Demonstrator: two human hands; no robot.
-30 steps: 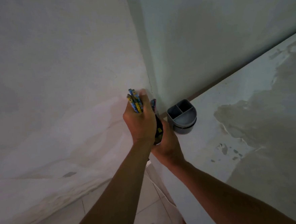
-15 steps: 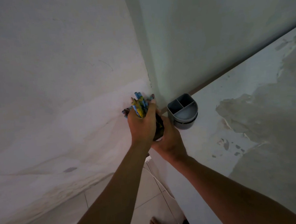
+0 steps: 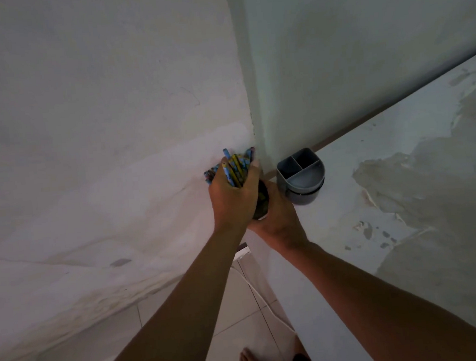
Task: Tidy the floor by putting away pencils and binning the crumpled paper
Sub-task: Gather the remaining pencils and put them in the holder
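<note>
The left hand (image 3: 233,197) is closed round a bunch of pencils (image 3: 234,168), tips up, apparently to lower them together into the dark cup (image 3: 261,202) beneath. The right hand (image 3: 280,219) grips that cup on the desk (image 3: 373,199) corner, likely steadying it. Just beside stands an empty grey organiser (image 3: 301,176). No crumpled paper is visible.

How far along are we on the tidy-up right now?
Done: pencils gathered off the floor into one bunch. In hand: left hand grips the bunch over a dark cup that the right hand steadies. Left: seating them; the grey holder looks empty. No crumpled paper or bin is in view.
</note>
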